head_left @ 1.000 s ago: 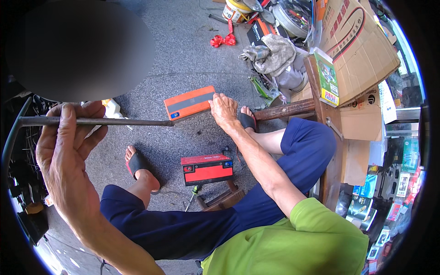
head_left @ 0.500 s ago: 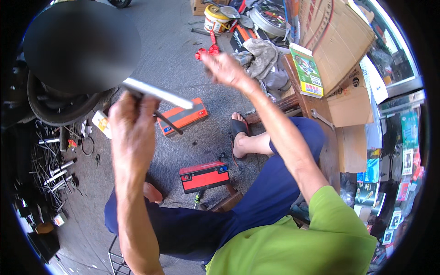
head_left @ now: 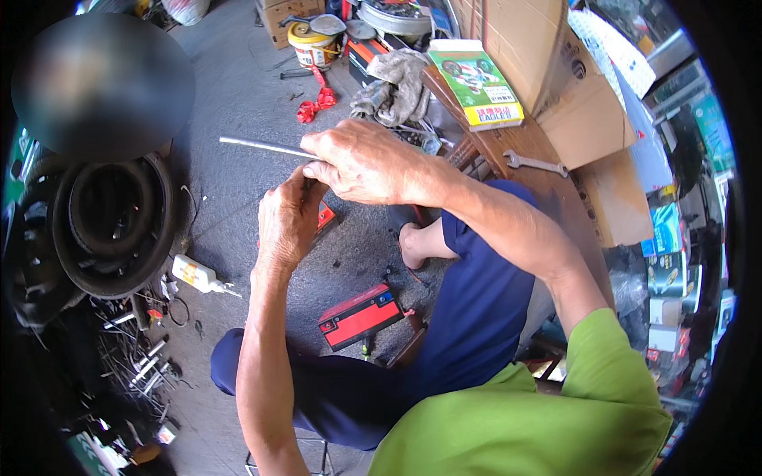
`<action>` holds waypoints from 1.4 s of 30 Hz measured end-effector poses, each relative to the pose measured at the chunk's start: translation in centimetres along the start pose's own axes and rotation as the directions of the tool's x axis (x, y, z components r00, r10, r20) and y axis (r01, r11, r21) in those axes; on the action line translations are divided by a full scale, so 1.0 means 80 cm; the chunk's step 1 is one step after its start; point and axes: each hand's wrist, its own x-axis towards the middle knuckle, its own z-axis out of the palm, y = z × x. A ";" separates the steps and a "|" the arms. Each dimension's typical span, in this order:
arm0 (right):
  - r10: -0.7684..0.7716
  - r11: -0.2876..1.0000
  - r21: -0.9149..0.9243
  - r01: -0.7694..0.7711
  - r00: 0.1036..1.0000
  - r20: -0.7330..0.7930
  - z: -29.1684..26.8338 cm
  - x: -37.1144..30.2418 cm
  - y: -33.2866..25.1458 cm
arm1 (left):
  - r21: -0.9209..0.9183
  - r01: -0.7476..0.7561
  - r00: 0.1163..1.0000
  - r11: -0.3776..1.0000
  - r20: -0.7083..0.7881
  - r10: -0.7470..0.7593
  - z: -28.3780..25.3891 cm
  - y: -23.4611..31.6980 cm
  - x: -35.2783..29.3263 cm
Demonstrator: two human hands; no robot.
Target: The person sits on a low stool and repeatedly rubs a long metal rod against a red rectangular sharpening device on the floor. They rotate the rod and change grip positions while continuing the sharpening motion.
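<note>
A thin silver metal rod (head_left: 258,146) points left out of my right hand (head_left: 369,165), whose fingers and thumb are closed over its near end. My left hand (head_left: 287,218) is just below, its fingers pinched together against the right thumb. Something dark shows between those fingertips, mostly hidden. Behind the left hand, an orange battery-like block (head_left: 325,218) lies on the ground, largely covered. Nearer my knees sits a red and black battery-like block (head_left: 361,319) with blue corners.
Black tyres (head_left: 115,222) stand at the left, with a white bottle (head_left: 198,274) beside them. Loose metal tools (head_left: 147,369) litter the ground. On the right, a wooden bench (head_left: 548,194) bears a wrench (head_left: 536,163) and a green-yellow box (head_left: 476,83). A bucket (head_left: 312,45) stands beyond.
My right hand has come down and left to meet my left hand and now grips the silver rod, which was in the left hand before. The view has shifted too.
</note>
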 end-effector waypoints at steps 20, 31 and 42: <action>0.086 0.996 -0.013 -0.085 0.986 0.143 0.010 0.019 0.027 | 0.119 0.102 0.985 0.988 0.128 -0.117 0.043 -0.058 0.015; 0.078 0.997 0.008 -0.081 0.979 0.187 0.013 0.023 0.033 | 0.095 0.104 0.988 0.990 0.106 -0.114 0.042 -0.058 0.013; -0.298 0.922 -0.207 0.327 0.942 0.157 0.008 0.027 0.029 | 0.102 0.051 0.999 0.993 -0.019 -0.049 0.054 -0.058 -0.001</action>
